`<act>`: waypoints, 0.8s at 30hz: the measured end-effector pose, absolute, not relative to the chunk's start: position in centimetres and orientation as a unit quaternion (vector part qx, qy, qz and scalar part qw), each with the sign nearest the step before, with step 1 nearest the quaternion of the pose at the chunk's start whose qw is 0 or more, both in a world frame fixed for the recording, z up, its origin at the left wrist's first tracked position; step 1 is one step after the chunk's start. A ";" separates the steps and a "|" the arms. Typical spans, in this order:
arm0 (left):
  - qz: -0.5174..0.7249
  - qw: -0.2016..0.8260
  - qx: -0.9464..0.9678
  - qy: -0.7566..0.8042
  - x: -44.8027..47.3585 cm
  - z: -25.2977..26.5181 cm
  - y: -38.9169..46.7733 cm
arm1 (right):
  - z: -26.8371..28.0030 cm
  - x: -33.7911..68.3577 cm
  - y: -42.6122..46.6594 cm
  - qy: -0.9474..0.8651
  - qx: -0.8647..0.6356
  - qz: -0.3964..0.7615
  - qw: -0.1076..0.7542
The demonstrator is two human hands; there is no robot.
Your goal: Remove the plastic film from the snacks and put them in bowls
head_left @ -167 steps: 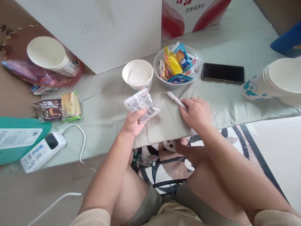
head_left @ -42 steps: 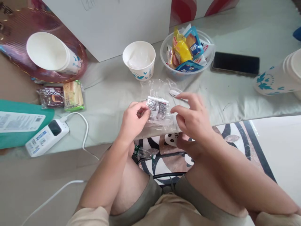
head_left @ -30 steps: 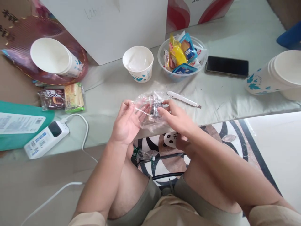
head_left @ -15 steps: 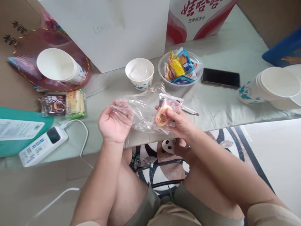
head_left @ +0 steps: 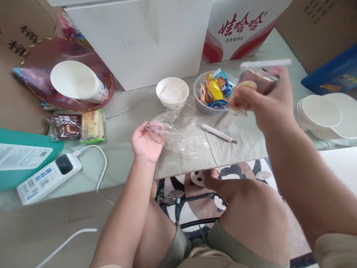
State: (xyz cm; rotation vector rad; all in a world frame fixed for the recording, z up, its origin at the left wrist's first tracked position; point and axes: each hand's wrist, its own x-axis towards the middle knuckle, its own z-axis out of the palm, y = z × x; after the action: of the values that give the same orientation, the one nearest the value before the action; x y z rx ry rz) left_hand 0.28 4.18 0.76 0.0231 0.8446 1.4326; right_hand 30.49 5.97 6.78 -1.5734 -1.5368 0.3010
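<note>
My left hand (head_left: 147,141) has its fingers curled around one end of a crinkled clear plastic bag (head_left: 185,136), which lies across the table edge. My right hand (head_left: 269,98) is raised at the right, gripping small snack packets (head_left: 258,76); a pale yellow piece and pink and dark parts show, blurred by motion. Just left of that hand stands a clear plastic bowl (head_left: 208,108) of wrapped snacks (head_left: 213,89). A white utility knife (head_left: 219,134) lies on the cloth between my hands. Behind the bag is a paper cup (head_left: 173,93) with clear plastic inside.
White boxes (head_left: 139,44) stand along the back. At left are a pinkish tray (head_left: 36,56) with paper cups (head_left: 75,82), two snack packs (head_left: 92,126) and a white power bank (head_left: 50,178) with cable. More paper cups (head_left: 320,111) and a blue package (head_left: 331,74) are at right.
My right hand has lifted the snack packets away from the plastic bag, up and to the right. The utility knife is now uncovered, and the phone is hidden. My left hand still holds the bag.
</note>
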 end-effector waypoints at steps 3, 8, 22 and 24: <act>0.630 0.687 0.004 0.361 0.2 0.9 3.9 | 8.8 30.2 9.8 -0.605 -0.729 0.132 0.292; 0.633 0.698 0.010 0.333 -0.2 1.0 3.7 | 10.1 28.2 11.9 -0.652 -0.742 0.106 0.120; 0.629 0.720 -0.005 0.293 -0.3 0.6 3.6 | 10.8 24.6 13.5 -0.648 -0.760 -0.002 -0.049; 0.630 0.720 0.000 0.291 -0.4 0.5 3.7 | 10.6 24.5 13.6 -0.647 -0.760 0.016 -0.053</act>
State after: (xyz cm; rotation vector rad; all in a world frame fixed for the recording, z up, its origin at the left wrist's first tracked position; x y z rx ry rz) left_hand -0.41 3.67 0.51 -0.0003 0.6425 1.3922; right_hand 24.52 13.63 10.59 -2.4730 -2.1056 0.0514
